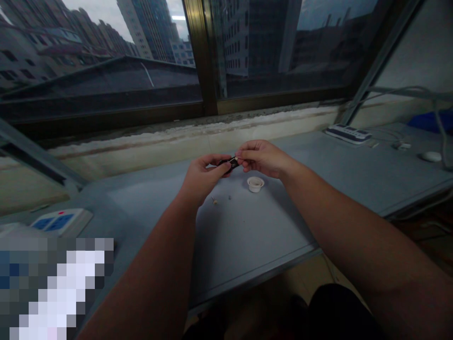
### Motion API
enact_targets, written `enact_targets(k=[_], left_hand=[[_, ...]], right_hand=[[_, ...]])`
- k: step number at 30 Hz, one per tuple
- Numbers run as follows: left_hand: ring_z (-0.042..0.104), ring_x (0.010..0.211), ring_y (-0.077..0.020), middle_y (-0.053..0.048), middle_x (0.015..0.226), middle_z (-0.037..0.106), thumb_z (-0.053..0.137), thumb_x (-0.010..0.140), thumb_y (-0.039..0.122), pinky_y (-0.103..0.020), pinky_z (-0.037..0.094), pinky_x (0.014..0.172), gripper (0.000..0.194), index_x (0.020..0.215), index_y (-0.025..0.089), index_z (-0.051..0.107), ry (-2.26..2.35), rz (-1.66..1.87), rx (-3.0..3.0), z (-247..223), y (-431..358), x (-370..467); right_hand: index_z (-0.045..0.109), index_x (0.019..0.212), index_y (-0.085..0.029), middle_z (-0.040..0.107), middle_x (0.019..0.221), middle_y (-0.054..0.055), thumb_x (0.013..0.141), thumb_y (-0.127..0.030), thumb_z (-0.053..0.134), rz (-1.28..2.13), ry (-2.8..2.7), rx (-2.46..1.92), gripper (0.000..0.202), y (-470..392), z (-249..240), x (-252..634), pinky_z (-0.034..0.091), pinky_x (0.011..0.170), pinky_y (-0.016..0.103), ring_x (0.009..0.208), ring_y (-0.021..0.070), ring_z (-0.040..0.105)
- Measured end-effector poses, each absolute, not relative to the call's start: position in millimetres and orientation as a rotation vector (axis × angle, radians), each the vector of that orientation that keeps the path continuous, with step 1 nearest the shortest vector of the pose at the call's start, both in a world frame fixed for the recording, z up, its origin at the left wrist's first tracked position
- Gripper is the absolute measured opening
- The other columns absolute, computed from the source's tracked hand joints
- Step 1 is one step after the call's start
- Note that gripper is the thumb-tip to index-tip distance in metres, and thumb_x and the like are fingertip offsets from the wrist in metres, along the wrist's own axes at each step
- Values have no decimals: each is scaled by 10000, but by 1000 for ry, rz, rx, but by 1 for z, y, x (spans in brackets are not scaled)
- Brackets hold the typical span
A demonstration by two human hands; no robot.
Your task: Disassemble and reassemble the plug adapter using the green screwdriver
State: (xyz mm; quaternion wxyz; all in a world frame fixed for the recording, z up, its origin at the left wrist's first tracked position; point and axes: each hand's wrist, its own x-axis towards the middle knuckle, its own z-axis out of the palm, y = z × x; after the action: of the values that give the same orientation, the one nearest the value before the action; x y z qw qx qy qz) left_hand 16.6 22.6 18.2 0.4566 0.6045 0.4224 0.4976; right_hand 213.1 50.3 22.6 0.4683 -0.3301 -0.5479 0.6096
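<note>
Both hands meet above the middle of the table. My left hand (208, 175) is closed on a small black piece (232, 163), held between thumb and fingers; its exact kind is too small to tell. The fingertips of my right hand (260, 158) pinch at the right end of that piece, where a small pale bit shows, too tiny to name. Below the hands a little white cup (255, 184) with a wide rim stands upright on the table. To its left lie a small brass-coloured pin-like part (214, 201) and a tiny grey bit (230, 197).
The grey table (244, 245) runs along a window wall. A white power strip (348, 134) with cables lies at the back right, near a white round object (431, 156) and a blue item (430, 121). A white-and-blue socket box (62, 222) sits at left. The lower left corner is pixelated.
</note>
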Motion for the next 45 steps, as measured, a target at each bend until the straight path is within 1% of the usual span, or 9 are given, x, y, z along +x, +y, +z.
enact_targets(k=[4,9,13,19,27,33,37,41,45], left_hand=[[665,685,-132,-81,854,770,856,719,316,-240,535,645,338,998,134,801,1057,1206,1513,20,21,17],[641,650,-130,-69,769,746,824,721,278,-234,514,608,266,941,130,802,1103,1227,1493,22,20,19],[635,640,-131,-64,761,740,806,723,280,-233,502,589,257,934,133,798,1137,1255,1475,22,21,20],[629,630,-129,-58,735,720,800,714,280,-227,490,577,240,906,137,786,1155,1295,1440,22,21,20],[632,627,-133,-57,734,715,796,710,281,-232,495,578,235,897,140,774,1180,1298,1445,21,23,20],[635,639,-142,-53,712,700,804,710,282,-246,502,594,220,877,143,769,1164,1309,1443,22,21,21],[638,640,-143,-50,716,699,819,701,287,-252,509,603,229,875,146,769,1164,1307,1439,23,20,21],[634,627,-136,-47,719,702,804,717,274,-246,503,593,219,892,145,771,1159,1311,1459,23,19,21],[626,614,-127,-37,694,686,801,729,278,-239,500,586,218,896,142,766,1124,1296,1490,23,20,21]], right_hand=[[687,778,-149,694,687,4,672,-264,908,1493,-1366,-815,271,53,19,212,548,525,206,553,79,591],[674,735,-160,647,624,-16,689,-349,908,1281,-1505,-762,305,58,14,209,492,468,210,512,81,547],[713,780,-163,684,665,-1,696,-386,898,1281,-1535,-753,302,58,14,208,541,532,236,552,95,587],[713,822,-171,706,677,-1,698,-336,881,1220,-1588,-721,266,59,12,210,570,608,258,600,114,638],[692,800,-177,694,654,-9,724,-317,845,1128,-1622,-762,220,60,11,209,554,593,255,592,119,639],[653,740,-184,693,686,-3,709,-321,869,1066,-1618,-758,258,58,11,209,561,597,255,619,117,635],[649,765,-183,696,701,-2,709,-340,879,1123,-1603,-741,284,57,11,208,573,634,257,658,122,657],[643,798,-191,726,735,-3,695,-309,883,1206,-1569,-730,286,57,10,206,581,673,261,709,131,695],[629,839,-197,715,699,-15,707,-268,858,1230,-1567,-710,274,57,10,207,568,685,264,689,129,690]])
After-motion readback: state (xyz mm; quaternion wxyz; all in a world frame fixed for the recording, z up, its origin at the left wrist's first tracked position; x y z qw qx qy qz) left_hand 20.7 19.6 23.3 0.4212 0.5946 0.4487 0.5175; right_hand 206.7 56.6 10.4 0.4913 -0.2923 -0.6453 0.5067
